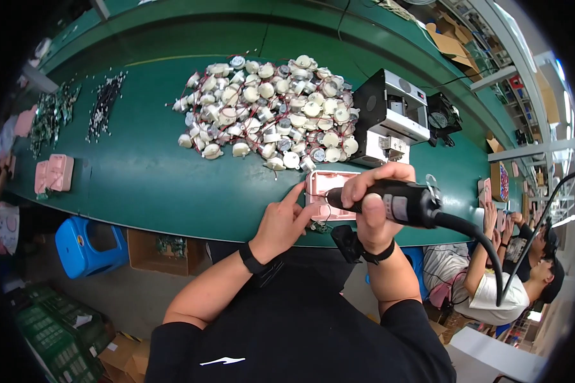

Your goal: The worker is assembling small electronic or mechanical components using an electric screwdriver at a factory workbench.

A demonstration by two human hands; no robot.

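A pink case [338, 215] is set on the green table [191, 185], near the front edge, just in front of the person. Its hollow side is turned up, and a thin dark wire can be seen at its left side. The case is touched at its left side by the left hand [278, 223], whose thumb and pointing finger are spread apart. A black power screwdriver [418, 205] is held by the right hand [375, 225], with the fingers wrapped tightly around it. The tool is tilted, and its thin end is pointed into the case; whether anything is touched by the tip cannot be told. A thick black cord [485, 242] is joined to its back end.

Behind the case, a big heap of round white and silver parts [268, 108] with red wires is spread out. To the right of the heap, a black and white machine [374, 105] is seen. Far to the left, more pink cases [57, 172], a pile of green boards [51, 121] and some small black and white bits [105, 105] are laid out. Below the table, a blue stool [86, 249] is seen beside a brown box [144, 252]. At the right, a co-worker in a white shirt [492, 297] is seated at the table.
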